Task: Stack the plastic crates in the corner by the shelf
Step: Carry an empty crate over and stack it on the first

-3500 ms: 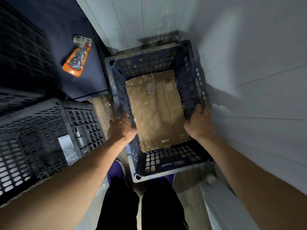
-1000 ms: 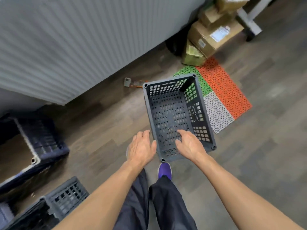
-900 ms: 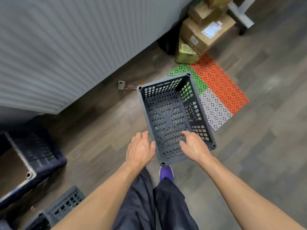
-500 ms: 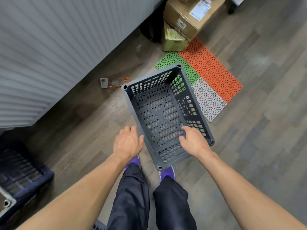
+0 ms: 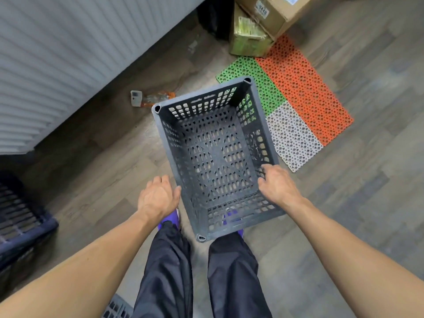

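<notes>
In the middle, the gray crate (image 5: 215, 157) is up off the floor (image 5: 344, 226). The left hand (image 5: 158, 198) grips its side at 8 o'clock. The right hand (image 5: 277, 187) curls over its rim at 4 o'clock.

3 crates (image 5: 213, 157) (image 5: 20, 221) (image 5: 117, 308), 3 mat tiles (image 5: 252, 86) (image 5: 305, 88) (image 5: 293, 138), 2 boxes (image 5: 270, 10) (image 5: 247, 35), 1 packet (image 5: 151, 98).

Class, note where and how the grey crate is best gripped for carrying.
By its two long top rims, near the close end, left hand and right hand coming from the outer sides, fingers hooked over: the grey crate is open-topped, its long sides lying left and right.
</notes>
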Demonstrator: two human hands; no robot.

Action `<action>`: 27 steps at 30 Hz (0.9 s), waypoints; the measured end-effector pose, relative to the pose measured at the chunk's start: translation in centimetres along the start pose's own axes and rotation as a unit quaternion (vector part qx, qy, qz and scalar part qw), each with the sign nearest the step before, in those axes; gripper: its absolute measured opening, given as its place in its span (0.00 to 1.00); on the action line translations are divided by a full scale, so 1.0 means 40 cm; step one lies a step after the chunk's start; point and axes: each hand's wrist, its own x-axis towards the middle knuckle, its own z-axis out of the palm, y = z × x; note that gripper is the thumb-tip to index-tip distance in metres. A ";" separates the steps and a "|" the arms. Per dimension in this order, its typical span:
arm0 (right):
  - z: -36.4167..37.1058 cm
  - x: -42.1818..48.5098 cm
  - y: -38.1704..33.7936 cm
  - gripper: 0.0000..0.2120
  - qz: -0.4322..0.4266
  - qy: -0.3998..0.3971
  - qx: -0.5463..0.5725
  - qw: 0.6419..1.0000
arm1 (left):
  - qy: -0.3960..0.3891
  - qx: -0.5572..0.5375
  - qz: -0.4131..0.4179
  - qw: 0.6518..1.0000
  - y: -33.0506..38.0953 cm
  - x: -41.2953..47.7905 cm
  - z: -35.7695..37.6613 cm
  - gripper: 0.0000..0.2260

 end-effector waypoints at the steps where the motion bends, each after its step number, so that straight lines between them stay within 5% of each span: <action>1: -0.003 0.020 0.013 0.24 -0.002 0.002 -0.006 1.000 | 0.002 -0.011 -0.008 1.000 0.010 0.017 0.009 0.24; 11: 0.027 0.195 0.081 0.31 -0.005 0.038 -0.031 0.999 | 0.145 -0.184 -0.143 0.962 0.112 0.165 0.113 0.18; 15: 0.051 0.230 0.061 0.35 0.007 0.054 -0.006 0.999 | 0.148 -0.133 -0.121 0.972 0.103 0.184 0.117 0.16; 20: 0.051 0.252 0.040 0.23 0.044 0.085 0.027 0.995 | 0.131 -0.139 -0.121 0.974 0.085 0.204 0.115 0.13; 27: 0.023 0.197 0.020 0.23 0.049 0.103 0.019 0.993 | 0.135 -0.174 -0.141 0.965 0.044 0.144 0.090 0.11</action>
